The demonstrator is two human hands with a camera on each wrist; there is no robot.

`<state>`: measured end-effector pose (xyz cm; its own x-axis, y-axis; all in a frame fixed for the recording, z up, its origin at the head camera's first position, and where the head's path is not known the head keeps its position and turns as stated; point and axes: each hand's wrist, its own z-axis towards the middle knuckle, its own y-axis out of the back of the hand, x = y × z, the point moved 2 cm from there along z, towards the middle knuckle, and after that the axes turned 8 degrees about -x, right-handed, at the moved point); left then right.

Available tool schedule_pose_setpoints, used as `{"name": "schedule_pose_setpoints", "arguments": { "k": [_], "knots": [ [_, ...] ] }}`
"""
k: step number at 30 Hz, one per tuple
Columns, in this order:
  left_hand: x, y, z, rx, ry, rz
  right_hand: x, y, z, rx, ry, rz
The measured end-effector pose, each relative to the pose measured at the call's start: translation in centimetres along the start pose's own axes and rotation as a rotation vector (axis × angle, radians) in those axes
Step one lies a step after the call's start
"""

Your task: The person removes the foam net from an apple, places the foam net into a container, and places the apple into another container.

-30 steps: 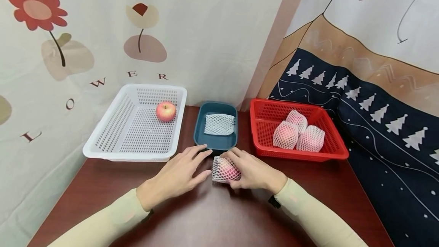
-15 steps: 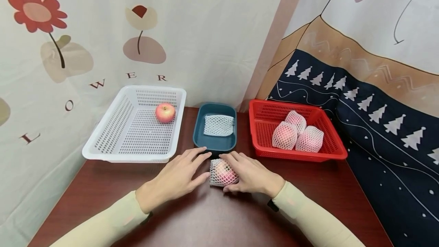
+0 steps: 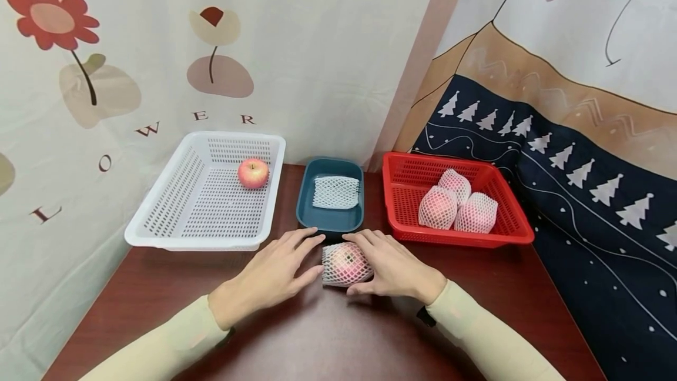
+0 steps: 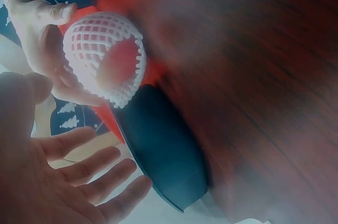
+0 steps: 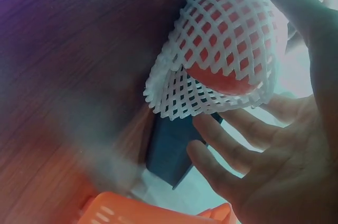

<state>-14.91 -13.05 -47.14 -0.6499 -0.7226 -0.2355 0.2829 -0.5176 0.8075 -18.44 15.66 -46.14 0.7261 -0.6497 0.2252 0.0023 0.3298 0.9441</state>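
An apple in a white foam net [image 3: 346,264] lies on the table in front of the small blue tray [image 3: 331,220]. The stem shows through the mesh in the head view. In the left wrist view the net's end gapes, baring red skin. My right hand [image 3: 394,266] is at the apple's right side, fingers and thumb loosely spread around it; firm contact cannot be told. On the other side my left hand [image 3: 270,272] is apart from the net, its fingers spread and holding nothing. Inside the tray lies a flat empty foam net [image 3: 336,192].
A white basket [image 3: 208,243] at the left holds one bare apple [image 3: 252,173]. To the right, a red basket [image 3: 460,239] contains three netted apples [image 3: 438,207]. A printed curtain [image 3: 322,63] hangs behind the brown table [image 3: 317,340].
The netted apple has shifted slightly toward my left hand and turned, bringing its stem into sight. My right hand covers less of it now. The left hand stays nearly still.
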Motion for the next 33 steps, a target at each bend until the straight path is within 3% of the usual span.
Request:
{"name": "schedule_pose_setpoints", "arguments": {
  "k": [9,15,22,33],
  "knots": [
    [-0.6,0.5,0.2,0.101,0.113,-0.062,0.4,-0.6,0.1,0.034,-0.033,0.071],
    [-0.7,0.4,0.1,0.108,0.153,-0.109,0.5,-1.1,0.1,0.032,-0.045,0.08],
    [-0.9,0.5,0.3,0.116,0.187,-0.168,0.3,-1.7,0.3,-0.009,-0.033,0.162],
    [-0.9,0.4,0.5,0.087,0.197,-0.162,0.3,-1.3,0.5,-0.076,-0.009,0.179]
  ]
}}
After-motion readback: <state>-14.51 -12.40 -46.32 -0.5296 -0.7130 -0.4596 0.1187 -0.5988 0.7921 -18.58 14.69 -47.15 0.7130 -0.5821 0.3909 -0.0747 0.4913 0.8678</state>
